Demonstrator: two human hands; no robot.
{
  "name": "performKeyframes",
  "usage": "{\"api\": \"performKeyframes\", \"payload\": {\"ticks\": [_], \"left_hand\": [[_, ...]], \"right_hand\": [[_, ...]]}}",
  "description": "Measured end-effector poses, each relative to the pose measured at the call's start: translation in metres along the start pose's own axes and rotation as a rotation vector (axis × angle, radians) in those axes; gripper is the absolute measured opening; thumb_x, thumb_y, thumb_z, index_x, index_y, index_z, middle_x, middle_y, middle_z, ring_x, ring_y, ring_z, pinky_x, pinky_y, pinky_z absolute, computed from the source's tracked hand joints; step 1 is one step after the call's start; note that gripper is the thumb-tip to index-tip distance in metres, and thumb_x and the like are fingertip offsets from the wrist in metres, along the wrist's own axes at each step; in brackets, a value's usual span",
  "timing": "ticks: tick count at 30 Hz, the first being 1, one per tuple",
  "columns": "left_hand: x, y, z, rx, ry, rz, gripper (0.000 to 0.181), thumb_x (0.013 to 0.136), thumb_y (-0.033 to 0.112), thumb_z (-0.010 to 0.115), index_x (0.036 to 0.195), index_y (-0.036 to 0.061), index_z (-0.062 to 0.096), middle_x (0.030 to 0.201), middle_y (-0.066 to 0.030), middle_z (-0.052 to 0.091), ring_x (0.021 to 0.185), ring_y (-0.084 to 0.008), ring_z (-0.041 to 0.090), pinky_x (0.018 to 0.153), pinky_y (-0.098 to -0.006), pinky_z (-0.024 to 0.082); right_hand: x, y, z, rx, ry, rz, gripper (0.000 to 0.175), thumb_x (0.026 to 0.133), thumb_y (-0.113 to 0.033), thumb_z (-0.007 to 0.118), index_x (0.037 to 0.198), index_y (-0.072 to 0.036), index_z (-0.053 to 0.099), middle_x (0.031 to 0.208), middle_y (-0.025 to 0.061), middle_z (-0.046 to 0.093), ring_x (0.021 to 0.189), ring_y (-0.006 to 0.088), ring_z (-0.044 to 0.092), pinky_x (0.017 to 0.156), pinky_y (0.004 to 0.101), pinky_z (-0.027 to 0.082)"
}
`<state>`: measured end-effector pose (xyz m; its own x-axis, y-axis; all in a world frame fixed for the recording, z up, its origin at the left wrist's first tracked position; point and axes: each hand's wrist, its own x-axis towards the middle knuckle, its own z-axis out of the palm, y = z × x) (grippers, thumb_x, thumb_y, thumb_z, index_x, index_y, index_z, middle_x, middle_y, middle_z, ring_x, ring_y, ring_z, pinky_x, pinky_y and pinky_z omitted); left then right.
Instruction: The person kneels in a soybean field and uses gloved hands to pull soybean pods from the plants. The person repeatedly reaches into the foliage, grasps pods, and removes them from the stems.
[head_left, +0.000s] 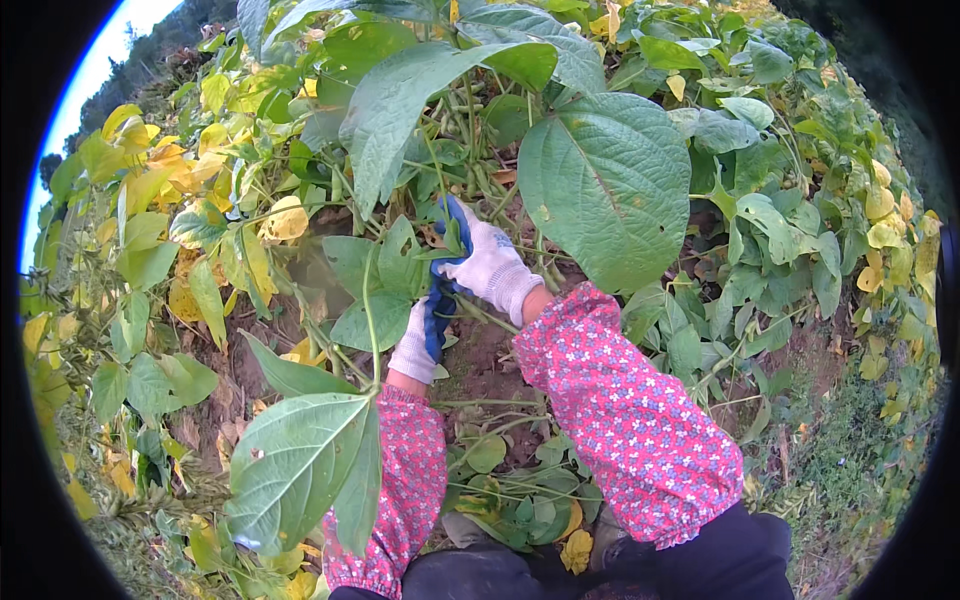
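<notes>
My right hand (487, 259), in a white knit glove with a blue coated palm, reaches in among the stems of a soybean plant. A small green leaf (451, 238) lies against its blue fingers; whether they grip it is unclear. Just below and touching it is my left hand (424, 337), gloved the same way, its fingers partly behind a soybean leaf (371, 319). What the left fingers hold is hidden. Green pods (469, 124) hang on the stems above both hands. A broad green leaf (607, 187) hangs right of my right hand.
Yellowing soybean leaves (184, 172) crowd the left, and more green plants (780, 225) stand at right. Brown soil (487, 360) shows under my hands. A large leaf (300, 457) overlaps my left floral sleeve (409, 465). Cut or fallen leaves (525, 517) lie by my feet.
</notes>
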<state>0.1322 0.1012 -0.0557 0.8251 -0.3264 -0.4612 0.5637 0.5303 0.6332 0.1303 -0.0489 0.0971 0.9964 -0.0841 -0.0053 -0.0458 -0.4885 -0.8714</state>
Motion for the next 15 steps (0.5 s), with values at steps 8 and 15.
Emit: {"api": "performKeyframes", "payload": {"ticks": [8,15], "left_hand": [[0.013,-0.010,-0.011,-0.268,-0.082,-0.040,0.022,0.090,0.025,0.053,0.100,0.0060,0.059,0.086,-0.0025,0.064,0.077,-0.0198,0.061,0.070,-0.0311,0.052],[-0.022,-0.017,0.009,0.033,0.087,0.053,0.043,0.096,0.038,0.041,0.123,0.0060,0.050,0.116,-0.0101,0.059,0.104,-0.0231,0.059,0.090,-0.0348,0.049]], "right_hand": [[-0.170,0.067,-0.040,-0.596,-0.481,0.252,0.021,0.083,-0.023,0.053,0.091,-0.006,0.062,0.081,0.0199,0.063,0.081,0.0372,0.061,0.073,0.0464,0.047],[-0.252,0.073,-0.106,-0.758,-1.220,0.151,0.026,0.074,-0.025,0.057,0.092,-0.007,0.065,0.078,0.0151,0.065,0.080,0.0355,0.063,0.074,0.0436,0.050]]}}
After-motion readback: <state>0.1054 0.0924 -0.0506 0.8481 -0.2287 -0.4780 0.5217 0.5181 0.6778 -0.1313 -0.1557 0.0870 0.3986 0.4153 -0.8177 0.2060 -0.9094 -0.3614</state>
